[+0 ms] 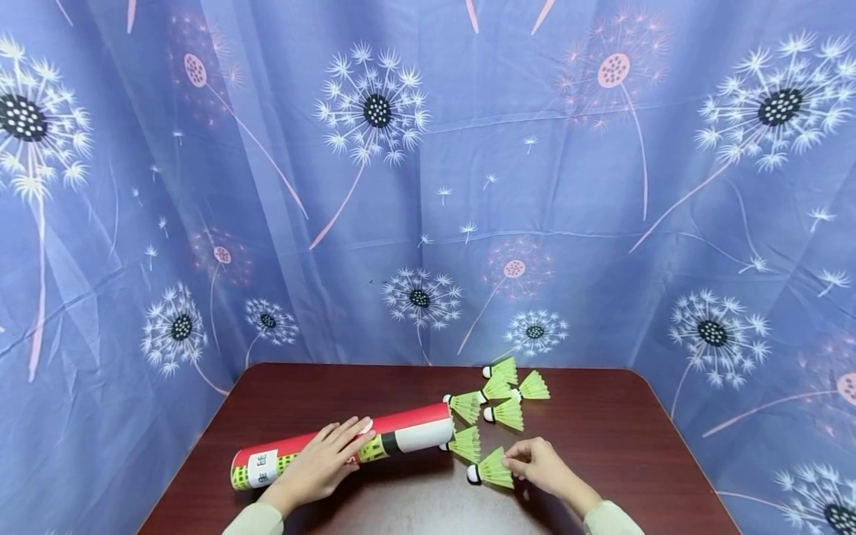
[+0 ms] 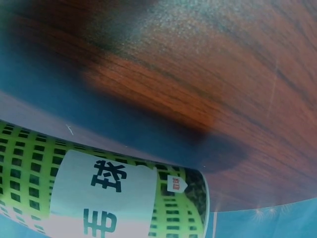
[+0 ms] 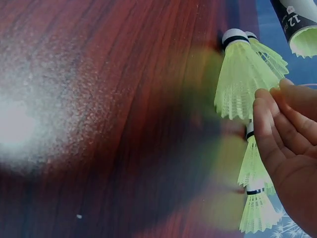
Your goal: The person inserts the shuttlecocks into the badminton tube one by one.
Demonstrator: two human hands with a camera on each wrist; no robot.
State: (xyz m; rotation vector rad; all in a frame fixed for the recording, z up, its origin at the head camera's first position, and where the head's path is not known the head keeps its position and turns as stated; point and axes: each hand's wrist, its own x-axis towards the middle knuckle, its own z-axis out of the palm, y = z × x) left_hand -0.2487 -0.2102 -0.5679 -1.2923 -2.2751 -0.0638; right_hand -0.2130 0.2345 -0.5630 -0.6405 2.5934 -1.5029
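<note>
In the head view a long red, white and yellow-green shuttlecock tube (image 1: 417,436) lies slantwise on the table. My left hand (image 1: 323,457) rests across its middle, fingers laid over the top and thumb on the near side. The left wrist view shows the labelled end of the tube (image 2: 104,193), without the hand. My right hand (image 1: 540,464) pinches the skirt edge of a yellow-green shuttlecock (image 1: 493,469), whose white cork points left. This shuttlecock (image 3: 242,79) is large in the right wrist view, beside the pinching fingers (image 3: 265,119). Yellow-green skirt edges show at the tube's mouth (image 3: 304,42).
Several more yellow-green shuttlecocks lie on the dark red wooden table (image 1: 602,446), among them one (image 1: 464,444) near the tube's right end and one (image 1: 506,414) farther back. A blue dandelion-patterned curtain (image 1: 428,186) stands behind and along both sides.
</note>
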